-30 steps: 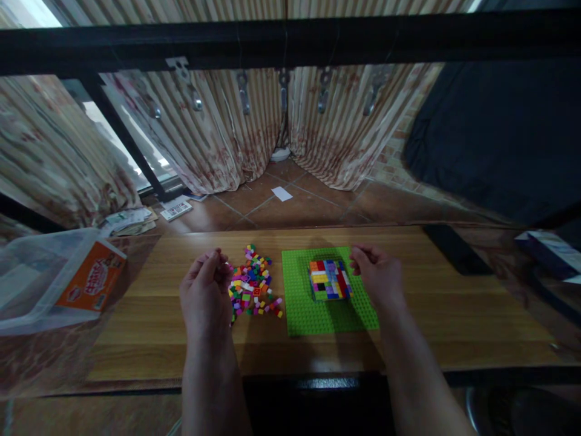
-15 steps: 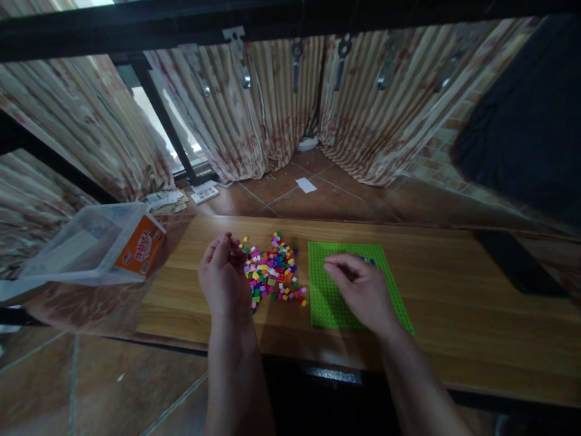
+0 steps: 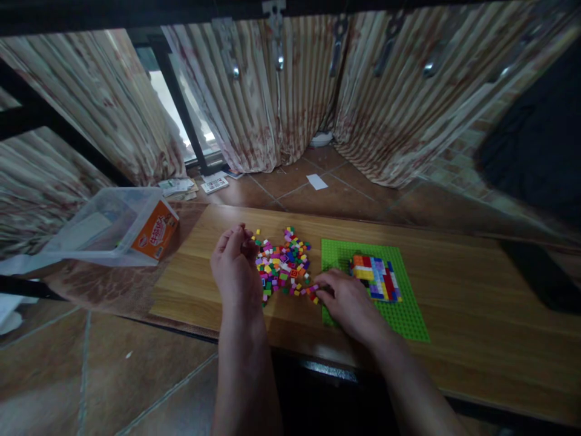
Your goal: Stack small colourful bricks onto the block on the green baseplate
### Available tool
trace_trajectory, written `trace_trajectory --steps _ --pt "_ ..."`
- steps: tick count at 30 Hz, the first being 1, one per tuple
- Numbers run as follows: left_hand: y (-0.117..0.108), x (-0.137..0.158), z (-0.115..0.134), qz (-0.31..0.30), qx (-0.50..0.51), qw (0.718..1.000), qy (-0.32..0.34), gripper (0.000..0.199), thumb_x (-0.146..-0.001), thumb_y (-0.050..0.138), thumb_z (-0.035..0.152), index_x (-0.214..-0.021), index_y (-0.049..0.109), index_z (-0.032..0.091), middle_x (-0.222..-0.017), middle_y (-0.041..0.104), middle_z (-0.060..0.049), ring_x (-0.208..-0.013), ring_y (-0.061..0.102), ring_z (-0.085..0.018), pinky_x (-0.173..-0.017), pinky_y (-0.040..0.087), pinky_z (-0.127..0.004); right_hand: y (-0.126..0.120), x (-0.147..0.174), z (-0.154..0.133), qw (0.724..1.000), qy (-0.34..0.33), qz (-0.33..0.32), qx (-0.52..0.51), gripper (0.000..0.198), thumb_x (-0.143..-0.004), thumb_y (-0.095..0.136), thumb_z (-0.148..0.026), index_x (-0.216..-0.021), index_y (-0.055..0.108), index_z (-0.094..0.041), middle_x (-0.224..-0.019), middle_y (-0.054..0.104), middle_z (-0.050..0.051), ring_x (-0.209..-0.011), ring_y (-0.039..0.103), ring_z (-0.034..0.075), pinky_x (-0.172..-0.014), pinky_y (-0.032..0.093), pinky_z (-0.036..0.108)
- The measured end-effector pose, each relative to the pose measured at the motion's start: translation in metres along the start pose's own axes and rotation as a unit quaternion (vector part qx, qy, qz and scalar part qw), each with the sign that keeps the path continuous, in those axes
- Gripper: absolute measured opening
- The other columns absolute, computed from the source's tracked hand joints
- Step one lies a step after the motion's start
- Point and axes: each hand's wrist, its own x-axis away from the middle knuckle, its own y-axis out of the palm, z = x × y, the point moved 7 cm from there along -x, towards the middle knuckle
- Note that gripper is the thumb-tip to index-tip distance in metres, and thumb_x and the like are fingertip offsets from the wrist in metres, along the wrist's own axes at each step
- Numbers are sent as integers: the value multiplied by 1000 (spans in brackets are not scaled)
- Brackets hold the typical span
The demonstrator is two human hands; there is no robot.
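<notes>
My left hand is raised at the left edge of a pile of small coloured building bricks. Its fingers are curled into a pinch; what they hold, if anything, is hidden. My right hand reaches over the left part of a green studded baseplate. Its thumb and index finger close around a small pinkish-purple building brick at the pile's right edge. On the baseplate, just beyond the right hand, sits a flat block of joined multicoloured bricks.
A clear plastic bin with an orange label stands left of the wooden board. A dark flat object lies at the right. Papers lie on the tiled floor, and curtains hang behind.
My right hand has moved left and toward me from above the baseplate to the pile's edge, uncovering the joined bricks. My left hand keeps its pinch beside the pile. The view has shifted slightly.
</notes>
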Motion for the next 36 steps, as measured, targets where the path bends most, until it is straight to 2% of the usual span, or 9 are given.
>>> trace_trajectory --steps 6,19,26,31,34,36 --pt "0 0 -1 -6 -10 1000 -2 20 -61 74 24 -74 64 14 -68 56 3 -54 49 -4 -53 38 -17 5 -4 -1 999 13 0 34 12 -85 58 -15 -83 67 -21 -89 62 4 -83 60 17 -75 42 28" --pt "5 1 -6 -34 -24 999 -30 22 -59 76 24 -73 63 14 -67 58 3 -53 49 -4 -52 38 -17 0 -4 -4 1000 18 14 -21 12 -87 55 -14 -83 65 -18 -86 66 4 -79 61 16 -75 43 27" --pt "-11 -3 12 49 42 997 31 16 -66 72 25 -74 63 14 -64 55 4 -52 47 -3 -51 38 -15 1 -5 1 999 12 30 -27 12 -87 55 -15 -86 67 -19 -86 68 4 -81 63 17 -77 44 28" --pt "-9 -2 9 47 55 997 12 16 -67 71 25 -74 62 15 -63 55 4 -51 46 -3 -52 38 -15 -4 -17 4 996 1 94 -13 22 -89 49 -14 -97 69 -19 -93 68 6 -87 62 17 -80 44 28" --pt "-8 -2 7 43 49 998 5 15 -66 71 24 -74 63 15 -63 55 4 -52 47 -3 -52 39 -15 -1 -28 2 996 -3 92 -7 26 -89 49 -13 -104 70 -21 -97 67 5 -88 62 17 -81 44 28" --pt "-8 -2 7 46 48 998 3 15 -66 71 24 -74 63 15 -63 56 4 -51 47 -3 -52 39 -15 3 -34 -2 997 -4 76 1 25 -89 52 -14 -101 71 -22 -97 66 4 -88 62 16 -81 44 27"
